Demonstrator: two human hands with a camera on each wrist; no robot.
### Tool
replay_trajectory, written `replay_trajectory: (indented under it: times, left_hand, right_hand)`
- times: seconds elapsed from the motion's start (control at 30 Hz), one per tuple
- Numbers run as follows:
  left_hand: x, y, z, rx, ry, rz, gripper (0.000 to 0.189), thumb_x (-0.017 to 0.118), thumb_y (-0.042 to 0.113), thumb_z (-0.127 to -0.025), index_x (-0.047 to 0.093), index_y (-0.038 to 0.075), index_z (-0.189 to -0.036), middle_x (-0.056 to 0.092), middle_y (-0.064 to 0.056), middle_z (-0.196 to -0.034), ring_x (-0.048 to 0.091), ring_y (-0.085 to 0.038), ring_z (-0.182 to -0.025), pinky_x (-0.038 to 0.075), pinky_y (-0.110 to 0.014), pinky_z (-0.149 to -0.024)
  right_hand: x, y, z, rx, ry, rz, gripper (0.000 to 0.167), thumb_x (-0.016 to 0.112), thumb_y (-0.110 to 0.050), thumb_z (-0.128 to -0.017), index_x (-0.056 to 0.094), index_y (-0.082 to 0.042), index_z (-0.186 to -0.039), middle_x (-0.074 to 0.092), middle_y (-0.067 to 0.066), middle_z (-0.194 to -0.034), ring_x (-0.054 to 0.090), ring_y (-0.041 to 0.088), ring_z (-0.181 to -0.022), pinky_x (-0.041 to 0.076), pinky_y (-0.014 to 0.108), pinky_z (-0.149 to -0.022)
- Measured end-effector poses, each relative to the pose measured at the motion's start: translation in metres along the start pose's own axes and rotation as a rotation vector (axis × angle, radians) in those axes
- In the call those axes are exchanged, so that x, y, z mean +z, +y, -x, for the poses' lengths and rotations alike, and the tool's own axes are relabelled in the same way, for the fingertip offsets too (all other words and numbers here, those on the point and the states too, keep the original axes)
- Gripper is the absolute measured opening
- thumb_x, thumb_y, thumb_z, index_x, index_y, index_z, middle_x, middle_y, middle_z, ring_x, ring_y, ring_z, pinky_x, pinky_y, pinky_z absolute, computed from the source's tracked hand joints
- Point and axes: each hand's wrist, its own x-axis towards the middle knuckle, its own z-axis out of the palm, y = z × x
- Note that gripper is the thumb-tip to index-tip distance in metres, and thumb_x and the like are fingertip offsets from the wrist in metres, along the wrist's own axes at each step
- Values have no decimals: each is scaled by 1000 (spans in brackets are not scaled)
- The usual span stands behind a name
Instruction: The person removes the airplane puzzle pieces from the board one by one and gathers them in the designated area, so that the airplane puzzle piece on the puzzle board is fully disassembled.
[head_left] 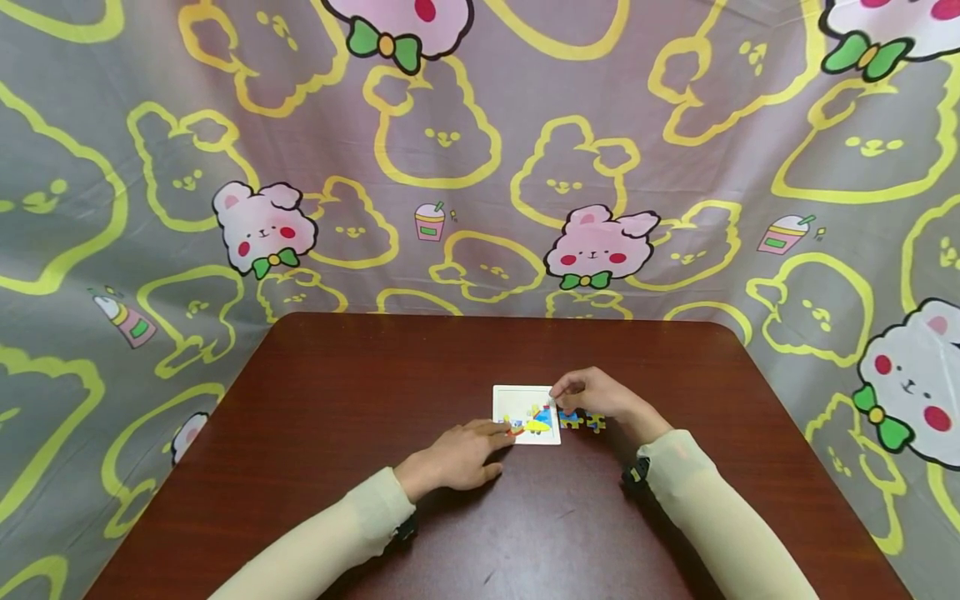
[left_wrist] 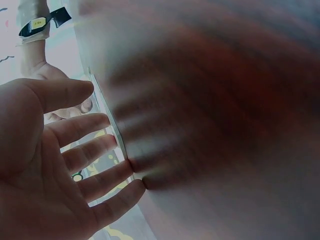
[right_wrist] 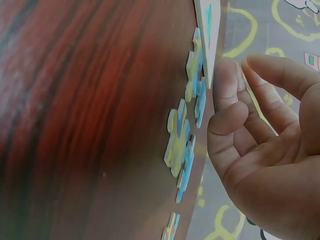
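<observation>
A white-framed jigsaw board (head_left: pixel 506 392) lies on the table, its picture partly filled with yellow, blue and red. My left hand (head_left: pixel 462 455) rests at the board's lower left, fingers straight and spread; in the left wrist view its fingertips (left_wrist: pixel 137 186) meet the board's edge. Over the board's right edge is my right hand (head_left: pixel 600 395), thumb and finger pinched together at a small puzzle piece (head_left: pixel 551 402) that the fingers mostly hide. Close under that hand lie loose puzzle pieces (head_left: pixel 572 421), blue and yellow.
The brown wooden table (head_left: pixel 360 375) extends around the board. Several loose pieces (right_wrist: pixel 176 142) lie flat right of the board in the right wrist view. A patterned cloth (head_left: pixel 480 208) hangs behind and beside the table. Each wrist wears a dark strap (head_left: pixel 637 472).
</observation>
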Motion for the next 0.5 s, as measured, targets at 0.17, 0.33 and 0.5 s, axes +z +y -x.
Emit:
replay_trajectory:
  times: [0.17, 0.33, 0.5]
  left_hand:
    - [0, -1, 0, 5, 3, -6, 51, 61, 33, -97, 54, 20, -145, 49, -1, -153, 45, -25, -142, 46, -48, -109]
    - [0, -1, 0, 3, -3, -6, 51, 61, 33, -97, 53, 20, -146, 49, -1, -154, 45, -25, -142, 46, -48, -108]
    - [-1, 0, 0, 0, -4, -2, 51, 60, 33, -97, 53, 21, -146, 48, -1, -154, 45, -25, -142, 46, -49, -108]
  right_hand:
    - [5, -4, -3, 10, 4, 34, 16, 67, -11, -93, 73, -6, -107, 76, 10, -99, 69, 20, -80, 48, 30, -60]
    - [10, -6, -8, 1, -9, 43, 17, 67, -8, -92, 73, -6, -107, 76, 10, -97, 69, 20, -76, 47, 30, -57]
    - [12, -8, -12, 21, -22, 57, 14, 67, -10, -94, 74, -8, -105, 76, 7, -96, 70, 17, -76, 45, 28, -55]
